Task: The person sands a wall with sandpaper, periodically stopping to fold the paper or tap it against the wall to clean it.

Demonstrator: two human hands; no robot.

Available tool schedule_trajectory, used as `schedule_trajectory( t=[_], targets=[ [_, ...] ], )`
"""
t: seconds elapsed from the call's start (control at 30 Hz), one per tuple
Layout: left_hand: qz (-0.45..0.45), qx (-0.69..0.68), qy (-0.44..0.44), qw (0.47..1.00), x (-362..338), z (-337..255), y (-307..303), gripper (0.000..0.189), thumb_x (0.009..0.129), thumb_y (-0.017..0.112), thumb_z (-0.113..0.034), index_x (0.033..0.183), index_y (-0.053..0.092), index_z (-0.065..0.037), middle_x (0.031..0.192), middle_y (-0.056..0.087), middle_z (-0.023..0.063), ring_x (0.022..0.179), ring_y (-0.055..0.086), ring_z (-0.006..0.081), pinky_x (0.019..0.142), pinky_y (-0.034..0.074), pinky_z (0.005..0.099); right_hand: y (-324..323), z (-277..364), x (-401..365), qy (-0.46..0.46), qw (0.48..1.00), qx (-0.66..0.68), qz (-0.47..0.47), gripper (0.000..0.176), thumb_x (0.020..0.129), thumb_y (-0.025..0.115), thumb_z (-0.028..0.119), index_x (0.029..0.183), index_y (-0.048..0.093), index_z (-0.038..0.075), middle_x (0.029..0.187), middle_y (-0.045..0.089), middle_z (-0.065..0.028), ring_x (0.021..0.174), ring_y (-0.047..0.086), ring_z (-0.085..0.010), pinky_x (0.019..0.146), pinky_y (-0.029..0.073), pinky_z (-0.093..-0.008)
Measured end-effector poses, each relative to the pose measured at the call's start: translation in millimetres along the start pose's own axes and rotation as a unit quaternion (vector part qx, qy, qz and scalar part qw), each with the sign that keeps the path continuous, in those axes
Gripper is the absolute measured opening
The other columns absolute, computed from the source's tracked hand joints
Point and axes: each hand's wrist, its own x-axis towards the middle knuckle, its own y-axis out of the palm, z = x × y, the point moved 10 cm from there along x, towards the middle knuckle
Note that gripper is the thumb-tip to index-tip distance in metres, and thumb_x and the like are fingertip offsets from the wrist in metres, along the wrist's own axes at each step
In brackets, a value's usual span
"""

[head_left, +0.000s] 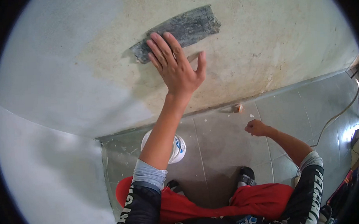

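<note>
My left hand (175, 66) presses a worn dark grey sheet of sandpaper (192, 26) flat against the wall (249, 49). Its fingers lie over the sheet's lower left part, and the thumb sticks out to the right, off the sheet. Part of the sandpaper is hidden under the fingers. The wall behind it is yellowish and stained, with a smooth grey-white area on the left. My right hand (257, 128) hangs over the floor, away from the wall, with its fingers curled closed. Nothing sticks out of it.
Under my left forearm stands a white bucket (179, 149), partly hidden. A red rounded object (123, 190) is beside my left sleeve. A small brownish object (238, 108) lies at the wall's foot. A cable (335, 117) runs over the grey tiles (229, 150) on the right.
</note>
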Motion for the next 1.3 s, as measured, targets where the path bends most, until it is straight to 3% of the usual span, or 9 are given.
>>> schedule_trajectory(
  t=[0.17, 0.27, 0.4, 0.47, 0.6, 0.7, 0.87, 1.1, 1.3],
  targets=[
    [0.235, -0.052, 0.012, 0.971, -181.6, 2.4, 68.8, 0.096, 0.095, 0.052, -0.054, 0.156, 0.013, 0.01, 0.162, 0.006, 0.0359, 0.15, 0.004, 0.0536, 0.12, 0.008, 0.0623, -0.3, -2.4, -0.7, 0.071, 0.995, 0.072, 0.003, 0.037, 0.093, 0.064, 0.033, 0.096, 0.071, -0.003, 0.085, 0.073, -0.0123, 0.071, 0.071, -0.021, 0.062, 0.057, -0.0356],
    [0.188, -0.025, 0.047, 0.981, -152.5, 1.2, 60.0, 0.096, 0.095, 0.052, -0.054, 0.156, 0.014, 0.009, 0.161, 0.006, 0.0361, 0.151, 0.004, 0.0527, 0.12, 0.007, 0.0622, -3.3, -2.0, 3.6, 0.067, 0.995, 0.07, 0.01, 0.037, 0.094, 0.063, 0.033, 0.1, 0.07, -0.002, 0.088, 0.073, -0.0108, 0.075, 0.072, -0.0199, 0.059, 0.057, -0.034],
    [0.053, -0.031, 0.005, 0.998, 2.5, -10.6, 2.4, 0.094, 0.095, 0.052, -0.052, 0.157, 0.015, 0.008, 0.162, 0.006, 0.0352, 0.151, 0.002, 0.0517, 0.119, 0.004, 0.0625, 2.5, -10.1, 7.7, 0.052, 0.997, 0.06, 0.025, 0.04, 0.093, 0.064, 0.033, 0.097, 0.07, -0.006, 0.083, 0.072, -0.0136, 0.069, 0.071, -0.0205, 0.056, 0.057, -0.034],
    [0.014, -0.026, 0.009, 1.0, -11.4, -14.2, 5.6, 0.094, 0.096, 0.052, -0.052, 0.157, 0.014, 0.008, 0.162, 0.007, 0.035, 0.151, 0.003, 0.0519, 0.119, 0.005, 0.0625, 4.5, -13.5, 7.5, 0.064, 0.995, 0.07, 0.021, 0.04, 0.093, 0.063, 0.033, 0.097, 0.07, -0.006, 0.085, 0.072, -0.0136, 0.069, 0.072, -0.0207, 0.056, 0.057, -0.0338],
    [0.254, -0.049, 0.019, 0.966, -183.7, -7.4, 73.3, 0.093, 0.096, 0.051, -0.052, 0.157, 0.015, 0.008, 0.162, 0.01, 0.0346, 0.151, 0.007, 0.0516, 0.12, 0.008, 0.0623, 3.5, -13.9, 10.3, 0.081, 0.988, 0.128, 0.01, 0.039, 0.094, 0.063, 0.033, 0.099, 0.07, -0.006, 0.089, 0.073, -0.0131, 0.07, 0.072, -0.0212, 0.056, 0.057, -0.0339],
    [0.226, -0.03, 0.057, 0.972, -162.8, -11.8, 71.3, 0.091, 0.096, 0.051, -0.05, 0.157, 0.016, 0.007, 0.162, 0.011, 0.0329, 0.151, 0.008, 0.0501, 0.12, 0.008, 0.0623, -0.2, -7.4, 7.9, 0.063, 0.99, 0.122, 0.007, 0.038, 0.094, 0.062, 0.033, 0.1, 0.07, -0.004, 0.09, 0.073, -0.0124, 0.071, 0.072, -0.0211, 0.056, 0.058, -0.0341],
    [0.113, -0.043, 0.026, 0.992, -14.7, -35.4, 13.2, 0.09, 0.096, 0.051, -0.05, 0.157, 0.016, 0.006, 0.163, 0.011, 0.0317, 0.152, 0.008, 0.0483, 0.121, 0.009, 0.0602, -0.9, -33.7, 6.9, 0.111, 0.987, 0.114, 0.011, 0.037, 0.094, 0.062, 0.033, 0.1, 0.07, -0.003, 0.089, 0.073, -0.0118, 0.072, 0.072, -0.0206, 0.055, 0.057, -0.0336],
    [0.217, -0.005, 0.046, 0.975, -163.3, -10.6, 68.2, 0.091, 0.097, 0.05, -0.053, 0.157, 0.016, 0.006, 0.163, 0.011, 0.0318, 0.152, 0.008, 0.0485, 0.121, 0.009, 0.0593, -2.5, -25.9, 1.8, 0.108, 0.983, 0.149, 0.004, 0.038, 0.095, 0.062, 0.033, 0.103, 0.069, -0.004, 0.092, 0.073, -0.012, 0.073, 0.072, -0.0204, 0.056, 0.057, -0.0333],
    [0.066, -0.034, 0.034, 0.997, 5.2, -40.0, 12.8, 0.091, 0.096, 0.05, -0.055, 0.158, 0.018, 0.004, 0.163, 0.011, 0.0315, 0.152, 0.009, 0.0471, 0.121, 0.009, 0.0595, -3.3, -18.4, 2.1, 0.108, 0.983, 0.15, 0.009, 0.039, 0.096, 0.061, 0.033, 0.105, 0.068, -0.004, 0.093, 0.073, -0.0119, 0.074, 0.072, -0.0202, 0.058, 0.057, -0.0339]
  ],
)
